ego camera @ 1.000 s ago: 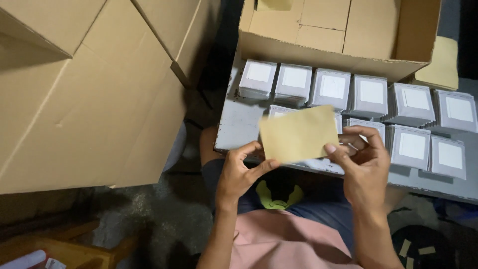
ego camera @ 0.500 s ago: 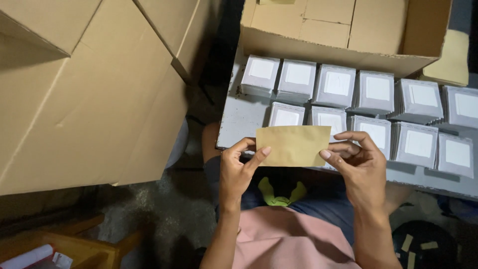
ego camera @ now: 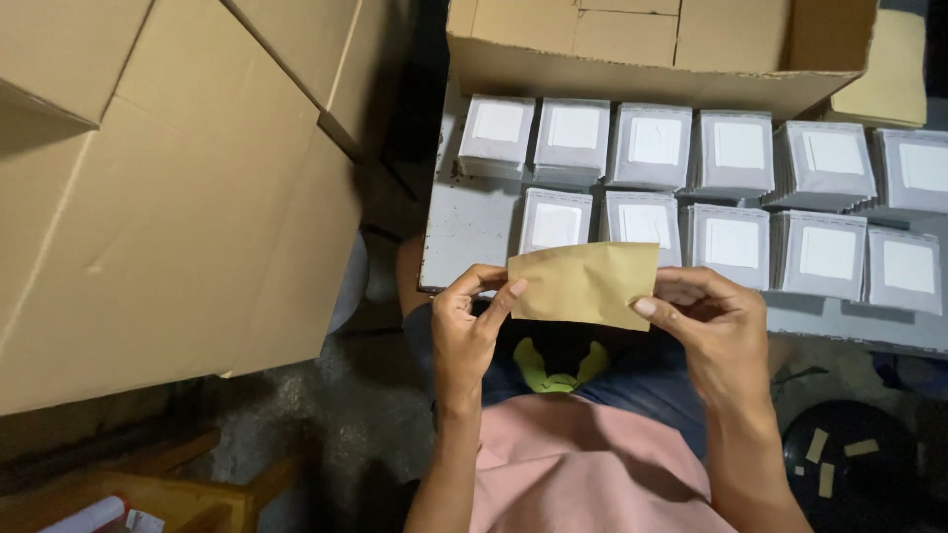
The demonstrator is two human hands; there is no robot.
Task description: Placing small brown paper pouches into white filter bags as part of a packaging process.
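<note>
Grey table (ego camera: 464,237) behind; brown envelope (ego camera: 585,284) held crosswise, flat.

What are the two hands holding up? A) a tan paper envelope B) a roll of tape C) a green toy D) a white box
A: the left hand and the right hand each pinch one end of a flat tan paper envelope, held in front of the rows of grey packets with white labels on the table.

Envelope (ego camera: 585,284) btwn hands, stacks (ego camera: 731,188) behind
</note>
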